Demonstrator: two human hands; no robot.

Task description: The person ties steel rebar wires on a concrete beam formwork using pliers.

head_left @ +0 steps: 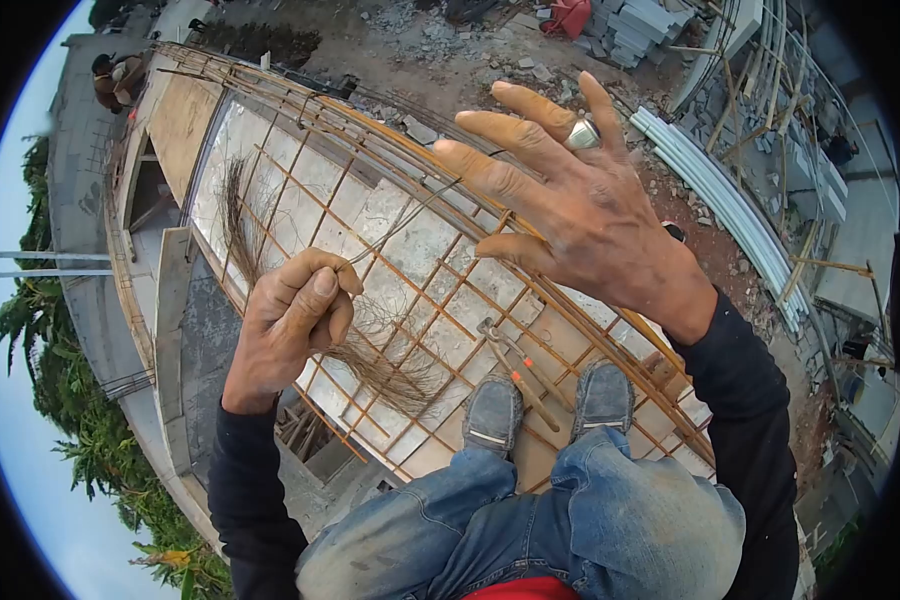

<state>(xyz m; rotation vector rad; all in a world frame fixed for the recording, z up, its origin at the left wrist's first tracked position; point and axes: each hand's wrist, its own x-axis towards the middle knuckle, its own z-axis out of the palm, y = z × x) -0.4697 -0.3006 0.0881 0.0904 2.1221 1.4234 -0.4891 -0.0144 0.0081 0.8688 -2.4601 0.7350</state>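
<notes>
My left hand (295,315) is closed, thumb pressed against the curled fingers. Thin dark tie wire is in its grip: one loose strand (395,232) stretches from the fingers up toward the right. A bushy bundle of tie wire (380,375) spreads out below this hand, and more wire ends show above it; the fist hides where they meet. My right hand (570,195) is open, fingers spread, above the long bars, with a ring on one finger. Pincers (518,372) with orange marks on the handles lie between my shoes.
Rusty rebar mesh (435,300) covers the pale formwork panels, with long bars along its right edge. My shoes (493,412) stand on the panels. Beyond lie white pipes (725,210), rubble and stacked blocks (640,35). Another person (118,82) is at the far left.
</notes>
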